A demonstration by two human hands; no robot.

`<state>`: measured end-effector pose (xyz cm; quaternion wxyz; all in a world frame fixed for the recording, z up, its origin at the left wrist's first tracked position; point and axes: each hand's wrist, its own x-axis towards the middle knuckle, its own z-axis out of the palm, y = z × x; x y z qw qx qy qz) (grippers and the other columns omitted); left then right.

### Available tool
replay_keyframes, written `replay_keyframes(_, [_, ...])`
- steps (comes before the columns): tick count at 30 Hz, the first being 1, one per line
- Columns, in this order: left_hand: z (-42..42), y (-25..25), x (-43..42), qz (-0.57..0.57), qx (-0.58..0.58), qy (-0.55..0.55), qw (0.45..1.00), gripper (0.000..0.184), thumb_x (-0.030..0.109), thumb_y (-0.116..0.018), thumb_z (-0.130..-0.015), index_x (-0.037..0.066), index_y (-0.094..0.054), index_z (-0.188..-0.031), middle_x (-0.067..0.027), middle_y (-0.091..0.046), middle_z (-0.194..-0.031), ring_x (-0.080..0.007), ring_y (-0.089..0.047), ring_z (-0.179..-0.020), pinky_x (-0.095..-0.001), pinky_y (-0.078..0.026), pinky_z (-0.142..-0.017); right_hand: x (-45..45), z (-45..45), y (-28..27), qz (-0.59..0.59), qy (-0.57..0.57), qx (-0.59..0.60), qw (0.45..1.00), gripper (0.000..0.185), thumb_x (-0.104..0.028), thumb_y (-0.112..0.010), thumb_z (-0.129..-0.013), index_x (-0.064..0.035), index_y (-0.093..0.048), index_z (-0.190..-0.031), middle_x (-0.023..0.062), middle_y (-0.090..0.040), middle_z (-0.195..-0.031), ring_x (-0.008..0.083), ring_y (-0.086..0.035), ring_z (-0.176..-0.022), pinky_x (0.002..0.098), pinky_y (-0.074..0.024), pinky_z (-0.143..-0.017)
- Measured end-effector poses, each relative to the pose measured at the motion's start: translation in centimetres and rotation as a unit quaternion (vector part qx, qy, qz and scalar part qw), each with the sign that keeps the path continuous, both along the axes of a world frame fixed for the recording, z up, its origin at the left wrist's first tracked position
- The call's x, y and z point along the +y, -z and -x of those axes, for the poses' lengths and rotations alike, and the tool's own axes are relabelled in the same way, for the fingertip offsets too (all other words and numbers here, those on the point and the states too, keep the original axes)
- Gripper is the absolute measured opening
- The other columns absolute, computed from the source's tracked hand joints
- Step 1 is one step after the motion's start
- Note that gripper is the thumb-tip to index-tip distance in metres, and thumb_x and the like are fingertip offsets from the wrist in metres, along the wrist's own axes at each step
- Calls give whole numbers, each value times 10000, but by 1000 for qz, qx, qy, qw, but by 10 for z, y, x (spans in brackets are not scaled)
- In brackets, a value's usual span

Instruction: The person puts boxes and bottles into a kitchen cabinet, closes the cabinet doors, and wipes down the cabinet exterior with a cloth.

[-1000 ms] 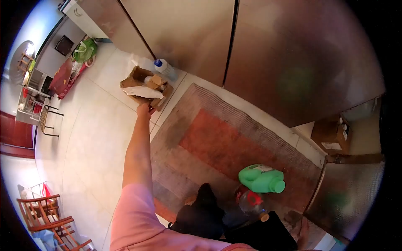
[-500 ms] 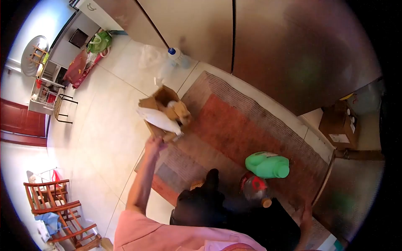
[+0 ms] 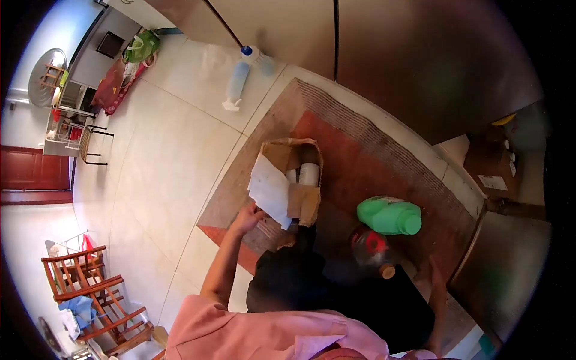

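Observation:
My left hand [image 3: 248,218] is at the near left side of an open cardboard box [image 3: 320,174], its fingers curled at the box's lower edge beneath a white sheet [image 3: 269,191]. That sheet hangs over the left wall. Inside the box a white cylindrical container [image 3: 309,174] shows. The box stands on the rug in front of my dark-clothed knees. Low at the right, my right hand [image 3: 429,277] is beside my leg over the rug, dim and blurred, so its fingers are unclear. Between my hands lie a green plastic jug [image 3: 389,215] and a clear bottle with a red label [image 3: 371,249].
A blue spray bottle [image 3: 238,78] lies on the tiles near the metal cabinet doors [image 3: 414,66]. Another cardboard box [image 3: 493,171] sits inside the opening at right. Wooden chairs [image 3: 90,279] stand at lower left, bags [image 3: 123,75] at upper left.
My left hand has brought the cardboard box rightward from above the tile edge onto the rug, turning it. The spray bottle behind it is now uncovered. My right hand has shifted slightly upward.

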<state>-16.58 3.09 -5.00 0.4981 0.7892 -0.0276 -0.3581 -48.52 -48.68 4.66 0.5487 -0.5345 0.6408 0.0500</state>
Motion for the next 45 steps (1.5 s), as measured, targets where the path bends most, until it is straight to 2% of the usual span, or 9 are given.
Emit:
replay_keyframes(5, [-32,-64,-12,-40,68,88,993,347,134,-538,-838,31,-486,-1165,-52,-612,-978,-132,-571,-833,-281,-462,-714,-4,-4,25,-141,-9,-83,986,519,-191,-620,-820,-45,-406,-1270,82,-443,-1229,210,-423,-1102,319,-365,-925])
replay_keyframes(7, [-45,-69,-2,-1,152,-66,986,376,198,-525,-857,64,-469,-1204,-37,-611,-1003,-128,-570,-858,-279,-457,-724,-3,-1,38,-119,-17,-102,987,491,-183,-604,-830,-43,-412,-1260,78,-456,-1210,209,-433,-1087,321,-371,-917])
replay_keyframes(14, [-141,-32,11,21,58,-258,964,332,192,-510,-858,113,-488,-1179,-39,-600,-987,-149,-590,-837,-277,-453,-659,-21,8,77,-145,-162,-129,967,710,-265,-629,-805,-54,-243,-1362,118,-289,-1372,265,-302,-1232,367,-291,-999])
replay_keyframes(22, [-263,8,-10,-99,-6,-278,955,445,217,-535,-816,107,-426,-1233,-47,-555,-1035,-189,-557,-896,-350,-444,-711,-10,-51,18,-59,-316,52,946,569,-196,-554,-850,-71,-288,-1338,87,-378,-1295,209,-404,-1139,312,-343,-946])
replay_keyframes(23, [-278,24,-8,-112,-45,-312,942,472,207,-560,-776,67,-452,-1214,-88,-565,-883,-172,-537,-750,-316,-446,-554,-7,-60,5,-27,-375,111,920,581,-198,-558,-847,-67,-281,-1341,93,-375,-1300,205,-400,-1146,314,-344,-946])
replay_keyframes(30, [-396,120,36,-30,-58,-395,917,601,354,-619,-770,95,-364,-1248,-68,-527,-766,-182,-460,-595,-326,-409,-516,-19,-45,-12,-68,-334,25,940,493,-194,-578,-826,-29,-406,-1257,107,-543,-1111,203,-523,-1000,321,-437,-822])
replay_keyframes(32, [-417,133,25,20,-36,-359,932,566,363,-674,-726,20,-455,-1118,-80,-563,-804,-190,-507,-662,-338,-439,-584,-16,-44,-21,71,-517,178,834,464,-182,-564,-834,-29,-417,-1247,126,-544,-1112,188,-540,-969,309,-454,-790])
replay_keyframes(36, [-447,148,36,-40,-5,-332,942,541,359,-743,-668,-1,-528,-1011,-65,-580,-855,-179,-541,-775,-340,-448,-654,-10,-26,-18,-27,-359,118,926,472,-266,-535,-849,-40,-418,-1246,120,-568,-1078,208,-543,-982,326,-432,-831])
replay_keyframes(45, [-338,-13,-16,87,-152,-379,909,480,236,-635,-803,62,-348,-1146,-117,-531,-1055,-206,-554,-905,-365,-471,-707,-28,-34,-7,22,-530,109,840,369,-340,-497,-857,-135,-507,-1164,127,-574,-1046,283,-537,-982,375,-424,-821])
